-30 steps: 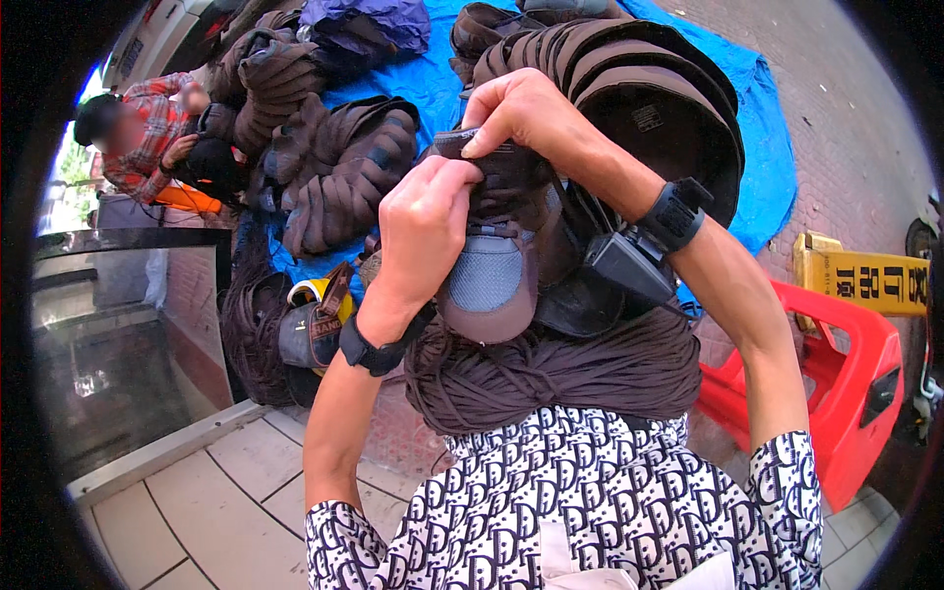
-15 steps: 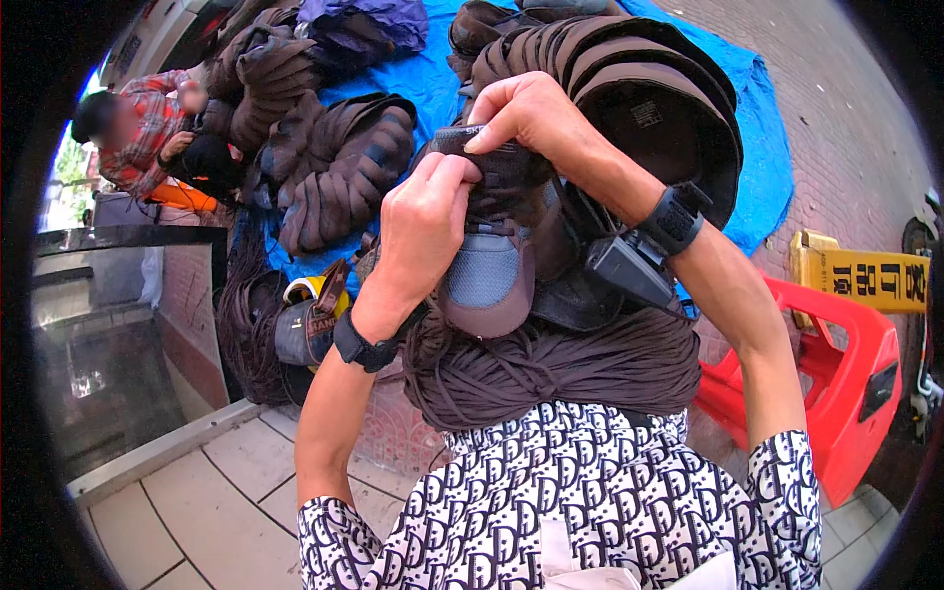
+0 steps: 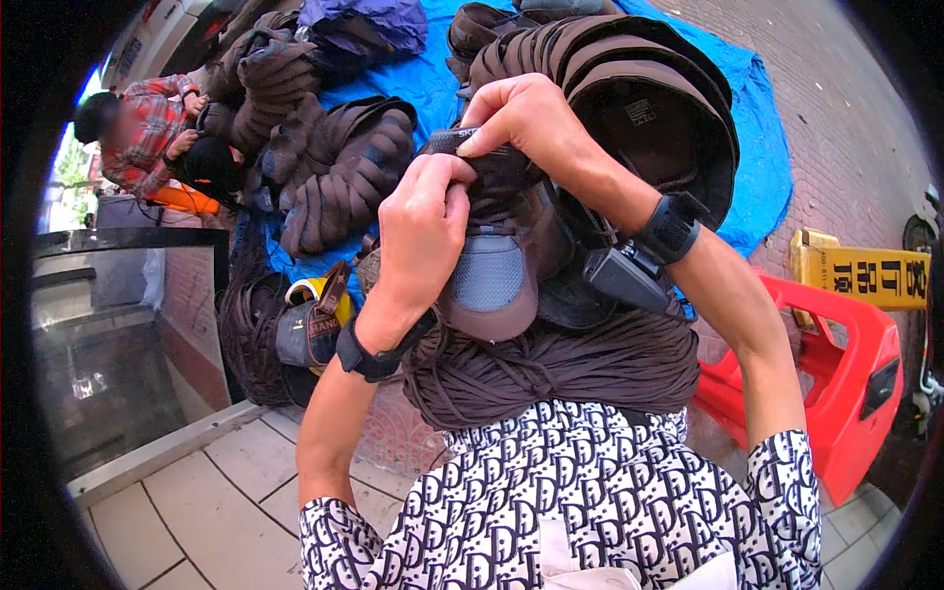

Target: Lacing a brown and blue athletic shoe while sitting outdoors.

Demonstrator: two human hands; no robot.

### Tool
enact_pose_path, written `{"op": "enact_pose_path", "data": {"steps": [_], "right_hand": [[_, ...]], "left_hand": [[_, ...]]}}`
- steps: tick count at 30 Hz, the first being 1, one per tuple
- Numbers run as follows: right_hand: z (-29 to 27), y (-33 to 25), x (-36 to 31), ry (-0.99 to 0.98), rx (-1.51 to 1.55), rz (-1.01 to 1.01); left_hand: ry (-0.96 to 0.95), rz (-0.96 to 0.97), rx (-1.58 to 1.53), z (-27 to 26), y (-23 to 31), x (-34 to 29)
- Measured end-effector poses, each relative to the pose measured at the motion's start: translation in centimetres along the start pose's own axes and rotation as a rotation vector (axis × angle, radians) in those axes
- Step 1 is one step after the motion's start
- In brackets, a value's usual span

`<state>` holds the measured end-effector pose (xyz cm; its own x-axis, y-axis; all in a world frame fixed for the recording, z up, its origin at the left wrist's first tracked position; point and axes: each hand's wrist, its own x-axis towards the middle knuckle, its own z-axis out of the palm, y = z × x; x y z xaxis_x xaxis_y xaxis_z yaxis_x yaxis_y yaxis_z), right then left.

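A brown shoe upper (image 3: 489, 273) with a blue-grey mesh toe lies before me, its toe toward my body. My left hand (image 3: 423, 226) is closed in a pinch at the left of the upper's dark tongue (image 3: 442, 143). Thumb and fingers of my right hand (image 3: 531, 123) pinch the tongue's top edge, close beside the left fingertips. Whether a lace end is between the left fingers is hidden. Under the upper, a thick bundle of brown shoelaces (image 3: 565, 369) rests across my lap.
Nested brown uppers (image 3: 560, 49) stand behind my right hand on a blue tarp (image 3: 762, 128); more stacked uppers (image 3: 344, 187) lie left. A red plastic stool (image 3: 836, 383) is at right, a glass-sided case (image 3: 128, 324) at left. Another person (image 3: 147, 138) sits far left.
Both hands stay at the tongue with only a slight shift. The upper's toe has moved slightly to the right. The tongue's top edge has tilted a little.
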<state>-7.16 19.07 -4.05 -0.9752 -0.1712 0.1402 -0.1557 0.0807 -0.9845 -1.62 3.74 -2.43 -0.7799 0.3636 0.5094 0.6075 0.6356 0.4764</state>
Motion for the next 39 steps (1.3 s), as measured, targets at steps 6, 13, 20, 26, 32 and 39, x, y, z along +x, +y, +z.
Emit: {"op": "enact_pose_path", "data": {"steps": [6,13,20,26,32,39], "right_hand": [[-0.2,0.7,0.1,0.034,0.094,0.086],[1.4,-0.5,0.0,0.034,0.246,0.112],[1.1,-1.8,0.3,-0.003,0.406,0.161],[-0.6,-1.7,-0.4,-0.072,0.131,0.16],[-2.3,-2.8,-0.4,-0.358,-0.421,0.164],[-1.2,-1.2,1.5,-0.261,-0.204,0.006]], "left_hand": [[-0.082,-0.193,-0.108,-0.4,1.2,0.4],[-0.046,0.02,0.096,-0.6,0.4,0.0],[0.022,-0.285,-0.285,-0.4,1.4,0.6],[0.043,-0.218,-0.126,0.2,0.6,-0.1],[-0.007,-0.116,-0.055,0.0,-0.2,-0.3],[-0.053,0.042,0.087,-0.9,-1.1,0.7]]}}
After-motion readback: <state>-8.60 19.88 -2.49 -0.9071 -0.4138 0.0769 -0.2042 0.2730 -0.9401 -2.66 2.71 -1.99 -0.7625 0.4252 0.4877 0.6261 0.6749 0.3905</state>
